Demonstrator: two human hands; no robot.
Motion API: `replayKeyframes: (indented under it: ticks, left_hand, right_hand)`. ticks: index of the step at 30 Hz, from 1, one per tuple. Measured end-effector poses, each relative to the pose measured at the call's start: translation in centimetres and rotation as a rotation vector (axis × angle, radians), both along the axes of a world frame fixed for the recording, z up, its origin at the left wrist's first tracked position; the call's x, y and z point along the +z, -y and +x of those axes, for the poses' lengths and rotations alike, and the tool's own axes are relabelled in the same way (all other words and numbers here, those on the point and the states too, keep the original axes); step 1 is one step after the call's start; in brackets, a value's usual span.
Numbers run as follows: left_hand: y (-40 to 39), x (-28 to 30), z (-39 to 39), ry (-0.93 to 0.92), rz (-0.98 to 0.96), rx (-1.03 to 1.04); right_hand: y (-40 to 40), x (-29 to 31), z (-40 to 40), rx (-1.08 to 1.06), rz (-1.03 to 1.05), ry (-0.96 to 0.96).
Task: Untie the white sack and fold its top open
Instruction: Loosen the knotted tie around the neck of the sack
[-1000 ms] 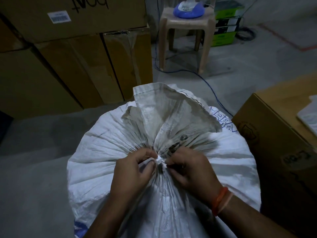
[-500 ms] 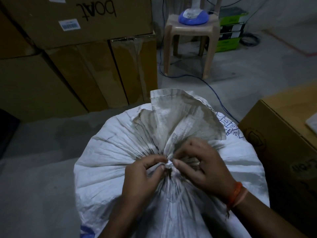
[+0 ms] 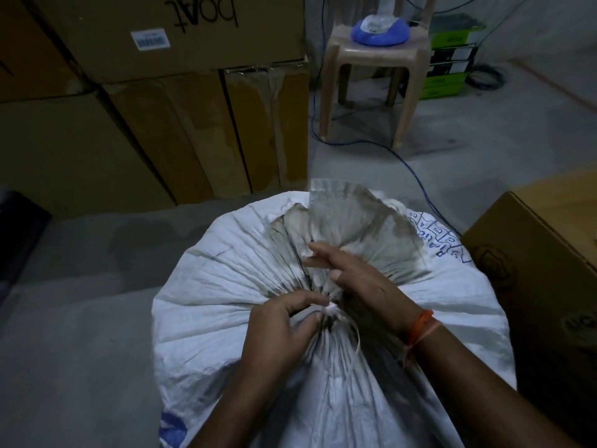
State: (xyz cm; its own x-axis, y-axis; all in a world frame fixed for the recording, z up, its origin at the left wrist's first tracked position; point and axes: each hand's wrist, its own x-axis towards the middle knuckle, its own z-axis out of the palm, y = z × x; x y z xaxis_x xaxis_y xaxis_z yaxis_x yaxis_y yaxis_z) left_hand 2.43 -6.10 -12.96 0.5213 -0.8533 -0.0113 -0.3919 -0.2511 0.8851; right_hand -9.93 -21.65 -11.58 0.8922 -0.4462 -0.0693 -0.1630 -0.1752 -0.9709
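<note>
A full white woven sack stands on the floor in front of me, its top gathered into a tied neck with a dirty flap fanning out behind the tie. My left hand pinches the small white knot between thumb and forefinger. A thin loose string end hangs down from the knot. My right hand lies over the gathered neck just behind the knot, fingers stretched toward the left and pressing on the fabric. An orange thread band sits on its wrist.
Stacked cardboard boxes stand at the back left. Another cardboard box is close on the right of the sack. A plastic stool with a blue object on it stands at the back, a blue cable trailing across the grey floor.
My right hand has let go of the knot and moved up over the gathered neck with its fingers spread. A loose string end now hangs from the knot. My left hand still pinches the knot.
</note>
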Motion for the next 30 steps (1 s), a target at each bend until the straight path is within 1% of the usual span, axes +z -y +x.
replayKeyframes:
  ticks: [2, 3, 4, 7, 11, 12, 13, 15, 17, 18, 19, 21, 23, 26, 30]
  left_hand:
    - [0.0, -0.2, 0.0, 0.014, 0.006, 0.008]
    - [0.0, -0.3, 0.0, 0.011, 0.015, 0.016]
    - [0.0, -0.4, 0.0, 0.008, 0.029, 0.020]
    - [-0.1, -0.5, -0.1, 0.008, 0.068, 0.023]
    - [0.0, -0.4, 0.0, 0.011, 0.071, 0.024]
    - [0.0, -0.4, -0.1, 0.013, 0.064, 0.024]
    - [0.0, -0.3, -0.1, 0.014, 0.057, 0.024]
    - [0.0, -0.1, -0.2, 0.011, 0.036, 0.020]
    - [-0.1, 0.1, -0.3, 0.013, 0.017, 0.016]
    - [-0.1, 0.1, -0.3, 0.018, 0.010, 0.020]
    - [-0.1, 0.1, -0.3, 0.027, 0.003, 0.026]
    - [-0.1, 0.1, -0.4, 0.034, -0.006, 0.038]
    - [-0.1, 0.0, -0.5, 0.038, -0.021, 0.042]
    - [-0.1, -0.2, -0.7, 0.064, -0.049, 0.034]
    - [-0.2, -0.3, -0.4, 0.076, -0.067, 0.032]
  right_hand:
    - [-0.4, -0.9, 0.2, -0.065, 0.324, 0.036]
    - [-0.5, -1.3, 0.3, -0.094, 0.427, 0.050]
    - [-0.6, -1.5, 0.4, -0.116, 0.476, 0.050]
    - [-0.4, -1.7, 0.5, -0.144, 0.466, 0.018]
    - [-0.3, -1.5, 0.4, -0.142, 0.424, 0.001]
    - [-0.3, -1.4, 0.4, -0.124, 0.376, -0.001]
    - [-0.2, -1.1, 0.2, -0.103, 0.285, -0.004]
    - [-0.2, -0.3, -0.4, -0.117, 0.017, 0.012]
    - [-0.6, 1.0, -1.5, -0.206, -0.266, 0.048]
    - [-0.9, 1.5, -2.3, -0.225, -0.363, 0.049]
    - [-1.3, 1.8, -3.1, -0.207, -0.399, 0.027]
    - [-2.3, 1.9, -4.6, -0.136, -0.385, -0.089]
    - [-2.8, 1.2, -5.4, -0.177, -0.393, -0.152]
    - [-2.9, 0.6, -5.6, -0.267, -0.434, -0.146]
    - [-2.6, 0.1, -5.3, -0.208, -0.667, -0.078]
